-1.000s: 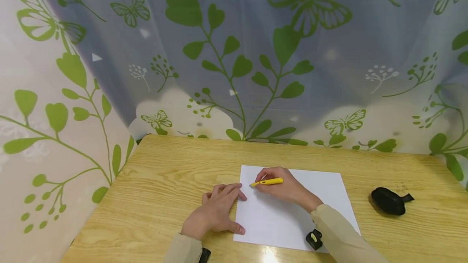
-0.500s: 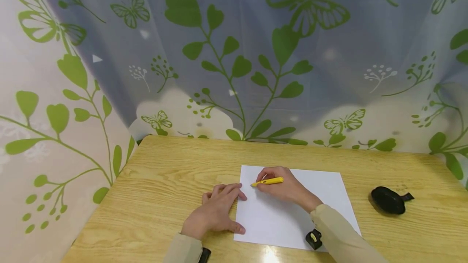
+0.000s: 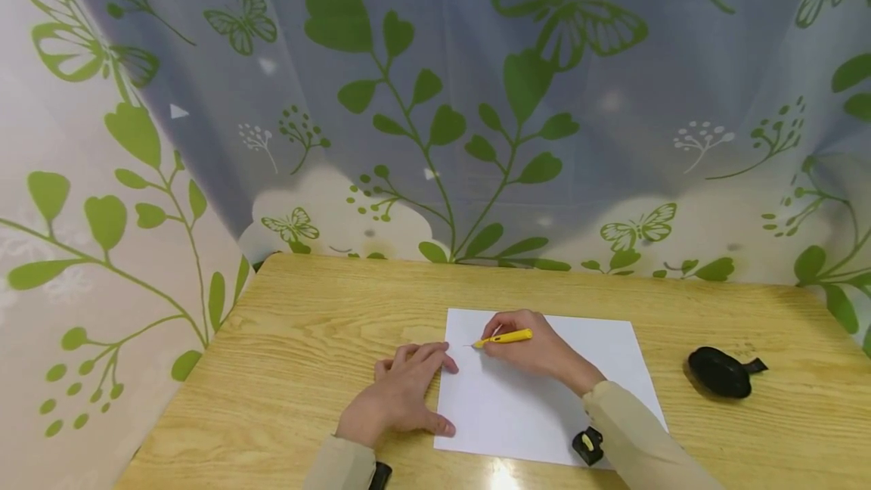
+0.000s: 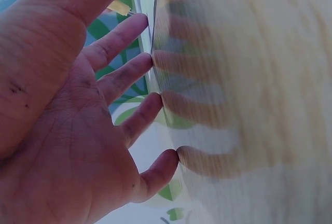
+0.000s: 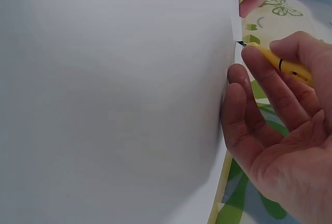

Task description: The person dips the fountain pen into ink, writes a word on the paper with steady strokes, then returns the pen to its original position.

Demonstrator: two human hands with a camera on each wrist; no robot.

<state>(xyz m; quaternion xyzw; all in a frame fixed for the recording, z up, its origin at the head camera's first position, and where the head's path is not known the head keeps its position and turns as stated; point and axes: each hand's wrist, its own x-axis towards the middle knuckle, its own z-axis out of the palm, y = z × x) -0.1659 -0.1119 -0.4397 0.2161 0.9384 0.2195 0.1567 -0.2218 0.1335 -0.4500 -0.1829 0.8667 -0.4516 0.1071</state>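
Your left hand (image 3: 401, 399) lies spread, holding nothing, at the left edge of the paper (image 3: 490, 422) on the table (image 3: 327, 308). On the paper's upper left, a short line (image 3: 467, 345) meets the pen (image 3: 512, 336) pinched in your right hand (image 3: 537, 350). Farther right sits a black object (image 3: 718, 373).

Paper (image 3: 510, 410) looks matt, the wooden table (image 3: 286, 339) glossy.
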